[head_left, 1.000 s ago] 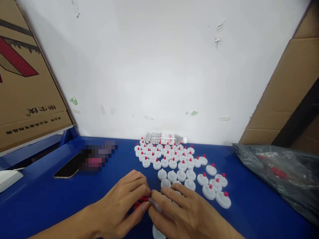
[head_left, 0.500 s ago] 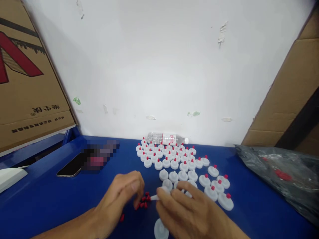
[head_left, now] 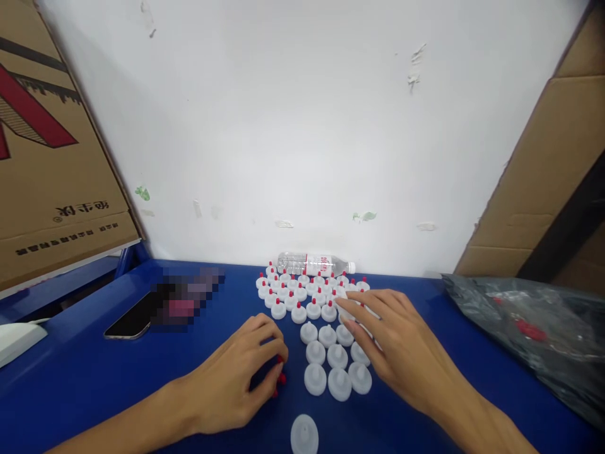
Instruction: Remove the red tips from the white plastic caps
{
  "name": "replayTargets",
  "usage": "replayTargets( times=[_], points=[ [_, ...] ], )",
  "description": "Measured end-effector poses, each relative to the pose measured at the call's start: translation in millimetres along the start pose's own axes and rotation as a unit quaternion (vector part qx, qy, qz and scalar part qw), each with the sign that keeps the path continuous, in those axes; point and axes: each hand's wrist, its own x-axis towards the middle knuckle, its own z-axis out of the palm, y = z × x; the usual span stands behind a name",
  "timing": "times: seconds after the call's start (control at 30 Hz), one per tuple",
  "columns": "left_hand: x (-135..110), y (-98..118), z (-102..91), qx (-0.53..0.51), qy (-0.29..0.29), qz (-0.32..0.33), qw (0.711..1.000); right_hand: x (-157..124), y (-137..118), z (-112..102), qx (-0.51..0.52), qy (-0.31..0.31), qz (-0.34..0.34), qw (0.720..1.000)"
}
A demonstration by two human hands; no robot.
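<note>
My left hand (head_left: 250, 369) is closed over a few small red caps (head_left: 282, 378) on the blue table, with a red cap showing between thumb and forefinger. My right hand (head_left: 385, 331) reaches over the round white lids, its thumb and fingers around a white nozzle lid (head_left: 348, 307); its tip is hidden. Below that hand several white nozzle lids (head_left: 337, 356) without red tips stand in rows. Farther back, a cluster of similar lids (head_left: 299, 313) bears red caps. A lone white lid (head_left: 304, 435) lies near the front edge of the view.
A clear plastic bottle (head_left: 314, 264) lies along the white wall. To the left are a phone (head_left: 130, 318), a blurred patch and a white object (head_left: 19, 337). A grey plastic bag (head_left: 515, 328) with red pieces lies right. Cardboard (head_left: 61, 157) stands on both sides.
My right hand has moved up and away from the red caps to the lid cluster, carrying a white nozzle lid. My left hand has shifted slightly right over the red caps.
</note>
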Motion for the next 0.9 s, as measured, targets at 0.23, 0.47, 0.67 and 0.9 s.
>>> replayTargets(
  times=[0.23,0.47,0.67,0.9],
  points=[
    [0,-5,-1.2,0.032,0.053,-0.003,0.998,0,-19,4,0.016,-0.016,-0.032,0.999],
    [-2,0,-3.7,-0.036,0.158,0.064,0.985,3,-54,13,-0.001,0.019,-0.145,0.989],
    [0,2,-1.4,-0.043,0.192,0.124,0.973,4,-62,18,-0.011,0.059,-0.196,0.979],
    [1,0,3.6,-0.027,0.201,0.139,0.969,4,-60,18,0.002,0.030,-0.179,0.983]
  ],
)
